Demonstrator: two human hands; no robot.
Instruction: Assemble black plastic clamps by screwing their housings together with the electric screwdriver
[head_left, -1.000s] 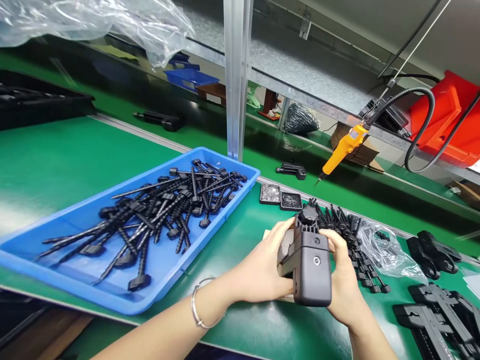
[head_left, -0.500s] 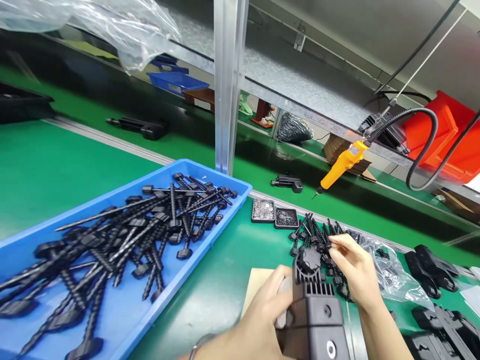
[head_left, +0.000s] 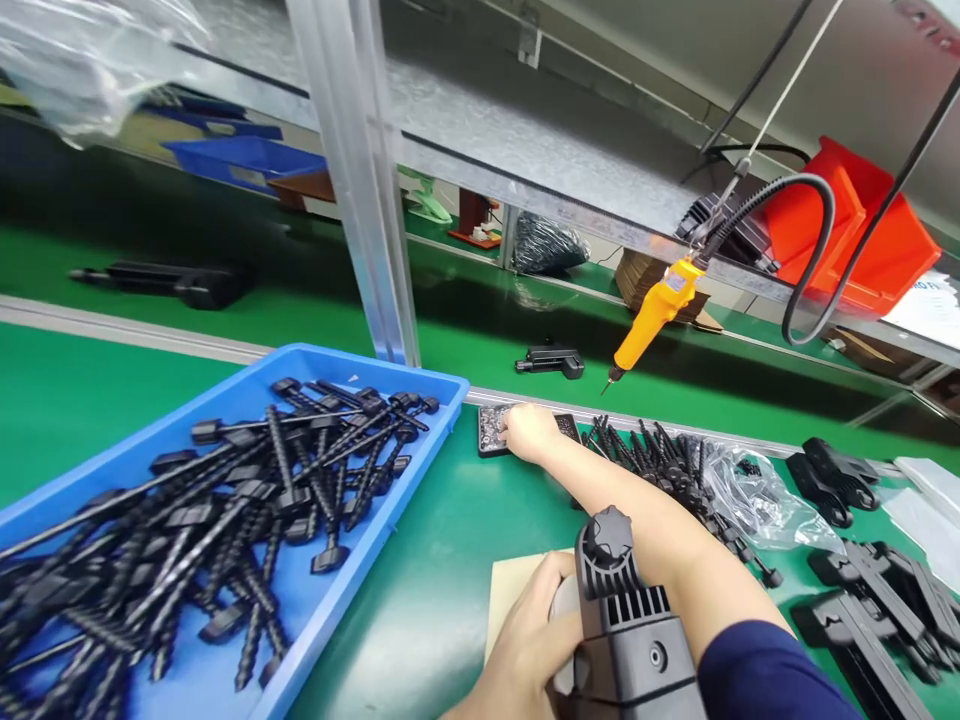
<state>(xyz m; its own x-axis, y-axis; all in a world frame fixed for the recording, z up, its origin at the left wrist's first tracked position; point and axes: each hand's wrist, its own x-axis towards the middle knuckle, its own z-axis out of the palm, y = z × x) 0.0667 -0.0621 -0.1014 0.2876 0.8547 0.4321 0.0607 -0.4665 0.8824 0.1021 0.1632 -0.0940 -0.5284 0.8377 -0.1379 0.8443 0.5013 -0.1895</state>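
Note:
My left hand is wrapped around a black plastic housing with a ribbed neck and a round knob on top; the housing's lower part is cut off by the frame. My right hand reaches across to a small black tray of tiny shiny metal parts, its bent fingers down at the parts. Whatever lies between those fingertips is too small to make out. Beside that tray sits a second small black tray with dark little parts, partly behind the hand.
A blue bin full of black spiral rods with knobs stands left. More knobbed rods, a clear plastic bag and black housings lie right. An orange electric screwdriver hangs above. A metal post rises behind the bin.
My right hand has moved left from the pile of knobbed rods to the tray of shiny parts. My left hand still holds the housing. The view has shifted to the right.

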